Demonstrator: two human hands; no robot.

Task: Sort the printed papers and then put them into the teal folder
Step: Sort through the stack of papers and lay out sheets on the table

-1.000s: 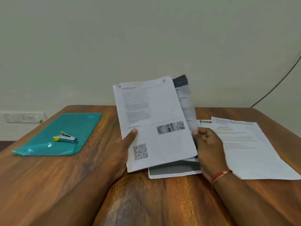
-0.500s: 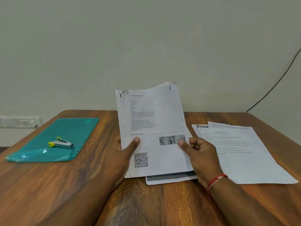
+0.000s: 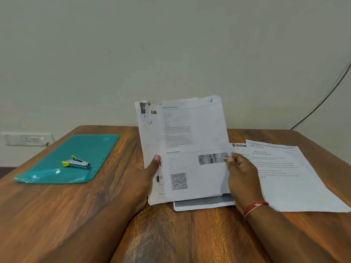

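White printed paper stack propped upright on the brown wooden table, clamped by left hand, top sheet pinched by right hand and now slid rightward, baring another page. Still sorting; nowhere near the flat teal plastic folder far left.

Right hand: red thread band round wrist, small pale knot on top. Left hand and both forearms bare.
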